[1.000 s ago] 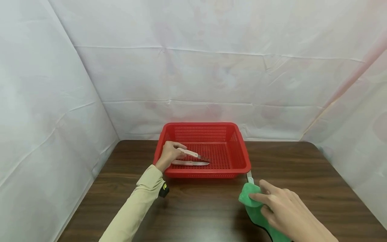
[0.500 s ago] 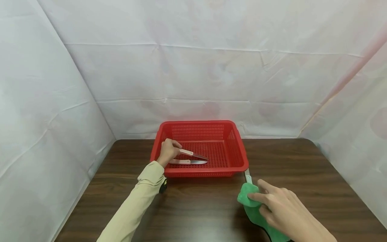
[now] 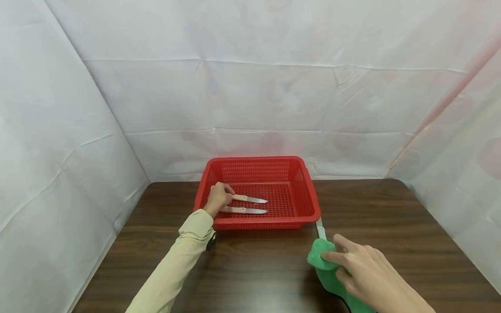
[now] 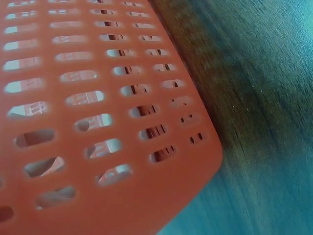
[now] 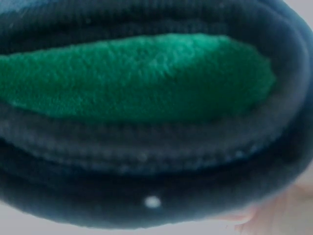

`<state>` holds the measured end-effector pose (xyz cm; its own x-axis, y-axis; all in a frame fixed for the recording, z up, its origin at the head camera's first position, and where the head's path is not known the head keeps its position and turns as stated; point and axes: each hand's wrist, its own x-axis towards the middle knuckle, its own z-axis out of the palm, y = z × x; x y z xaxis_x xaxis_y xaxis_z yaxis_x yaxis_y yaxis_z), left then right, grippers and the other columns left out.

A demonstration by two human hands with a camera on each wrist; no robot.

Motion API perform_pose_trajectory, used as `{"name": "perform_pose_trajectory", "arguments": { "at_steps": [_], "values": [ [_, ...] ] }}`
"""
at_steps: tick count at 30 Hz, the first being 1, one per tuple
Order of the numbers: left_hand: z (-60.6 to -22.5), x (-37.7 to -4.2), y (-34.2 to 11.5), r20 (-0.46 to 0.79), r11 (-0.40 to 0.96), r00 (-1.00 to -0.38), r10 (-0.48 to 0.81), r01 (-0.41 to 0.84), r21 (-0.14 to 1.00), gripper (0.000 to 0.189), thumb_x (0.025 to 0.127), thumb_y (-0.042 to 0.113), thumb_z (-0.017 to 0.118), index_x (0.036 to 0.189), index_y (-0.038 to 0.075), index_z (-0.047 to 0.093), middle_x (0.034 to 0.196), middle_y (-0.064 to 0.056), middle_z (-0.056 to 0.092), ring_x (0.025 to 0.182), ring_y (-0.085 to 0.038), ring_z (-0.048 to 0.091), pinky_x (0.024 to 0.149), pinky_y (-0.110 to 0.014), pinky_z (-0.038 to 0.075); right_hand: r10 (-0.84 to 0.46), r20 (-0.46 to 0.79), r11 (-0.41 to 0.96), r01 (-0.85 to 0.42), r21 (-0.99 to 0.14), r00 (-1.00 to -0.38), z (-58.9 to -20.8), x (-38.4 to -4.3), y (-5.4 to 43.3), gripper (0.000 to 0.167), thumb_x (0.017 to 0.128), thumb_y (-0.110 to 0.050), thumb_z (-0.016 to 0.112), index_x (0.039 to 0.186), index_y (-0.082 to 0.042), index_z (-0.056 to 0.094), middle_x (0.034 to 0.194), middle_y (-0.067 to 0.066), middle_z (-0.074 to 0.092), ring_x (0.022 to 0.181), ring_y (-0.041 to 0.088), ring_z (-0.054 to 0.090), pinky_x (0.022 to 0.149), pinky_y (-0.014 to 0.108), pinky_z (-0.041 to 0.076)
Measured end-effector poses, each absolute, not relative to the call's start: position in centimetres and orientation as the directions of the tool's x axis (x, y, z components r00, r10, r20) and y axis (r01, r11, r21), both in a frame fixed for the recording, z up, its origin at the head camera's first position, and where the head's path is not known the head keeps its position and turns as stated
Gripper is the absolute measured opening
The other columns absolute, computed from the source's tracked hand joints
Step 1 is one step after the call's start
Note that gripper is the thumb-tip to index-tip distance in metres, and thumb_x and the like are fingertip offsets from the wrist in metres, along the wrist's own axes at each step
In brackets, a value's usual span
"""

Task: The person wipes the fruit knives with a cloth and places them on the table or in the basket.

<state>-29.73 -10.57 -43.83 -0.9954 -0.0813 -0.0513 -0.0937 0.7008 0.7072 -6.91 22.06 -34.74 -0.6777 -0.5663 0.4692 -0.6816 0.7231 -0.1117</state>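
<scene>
Soft, even light; pale glare on tabletop (image 3: pixel 270 295); wrist views blurry, blue-tinged.

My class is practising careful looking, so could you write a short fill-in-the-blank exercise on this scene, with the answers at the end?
1. In the head view, the left hand is in a basket coloured ____.
2. The number of knives visible inside the basket is ____.
3. The right hand grips a black-edged cloth whose main colour is ____.
4. A pale long sleeve is visible on the person's ____ arm.

Missing words: red; two; green; left.
</scene>
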Motion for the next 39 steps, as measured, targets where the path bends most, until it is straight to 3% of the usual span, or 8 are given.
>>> {"name": "perform_pose_trajectory", "arguments": {
  "at_steps": [9,14,21,28,35,39],
  "values": [
    [-43.7,-29.6,-11.0,-0.049,0.673,-0.998,-0.044,-0.066,0.736,0.016,0.081,-0.001,0.062,0.092,0.003,0.072,0.09,-0.012,0.065,0.067,-0.019,0.049,0.049,-0.025,0.041,-0.56,0.501,0.721,-0.686,-0.098,-0.66,-34.7,-7.0,21.9,0.042,0.056,0.006,0.058,0.084,-0.02,0.074,0.078,-0.016,0.031,0.053,-0.006,0.011,0.045,0.007,0.011],
    [-43.1,-28.9,-10.6,0.015,0.641,-1.0,-0.013,0.003,0.767,0.015,0.082,0.001,0.065,0.094,0.005,0.072,0.095,-0.01,0.068,0.066,-0.018,0.048,0.051,-0.026,0.039,-0.553,0.491,0.729,-0.676,-0.106,-0.673,-34.5,-6.9,22.1,0.042,0.056,0.006,0.06,0.085,-0.02,0.074,0.078,-0.017,0.03,0.053,-0.007,0.01,0.044,0.006,0.011],
    [-41.4,-26.6,-8.9,0.115,0.507,-0.993,0.03,0.114,0.855,0.015,0.083,0.006,0.069,0.096,0.013,0.071,0.098,-0.008,0.068,0.084,-0.021,0.06,0.064,-0.034,0.055,-0.538,0.498,0.743,-0.662,-0.101,-0.68,-34.2,-6.8,22.6,0.045,0.054,0.007,0.062,0.087,-0.021,0.073,0.079,-0.015,0.033,0.051,-0.007,0.014,0.044,0.006,0.014],
    [-40.0,-24.0,-6.7,0.257,0.437,-0.964,0.071,0.262,0.861,0.017,0.082,0.009,0.07,0.098,0.017,0.071,0.095,-0.001,0.069,0.085,-0.019,0.063,0.072,-0.036,0.053,-0.525,0.513,0.757,-0.649,-0.084,-0.679,-34.0,-6.6,23.3,0.046,0.053,0.006,0.064,0.089,-0.021,0.073,0.081,-0.016,0.033,0.051,-0.007,0.015,0.043,0.007,0.014],
    [-39.4,-21.7,-4.0,0.346,0.303,-0.93,0.126,0.368,0.879,0.02,0.08,0.006,0.072,0.097,0.017,0.07,0.089,0.0,0.068,0.075,-0.015,0.066,0.062,-0.029,0.054,-0.517,0.535,0.764,-0.642,-0.064,-0.669,-33.7,-6.6,24.0,0.044,0.053,0.004,0.061,0.089,-0.019,0.074,0.083,-0.016,0.032,0.052,-0.009,0.011,0.044,0.006,0.012],
    [-39.4,-20.5,-2.5,0.393,0.291,-0.907,0.15,0.42,0.859,0.022,0.078,0.007,0.073,0.097,0.017,0.07,0.086,0.002,0.068,0.078,-0.015,0.063,0.058,-0.026,0.05,-0.506,0.535,0.773,-0.631,-0.067,-0.676,-33.6,-6.6,24.4,0.043,0.054,0.004,0.062,0.088,-0.019,0.074,0.082,-0.016,0.032,0.052,-0.009,0.013,0.044,0.006,0.012]
  ]
}}
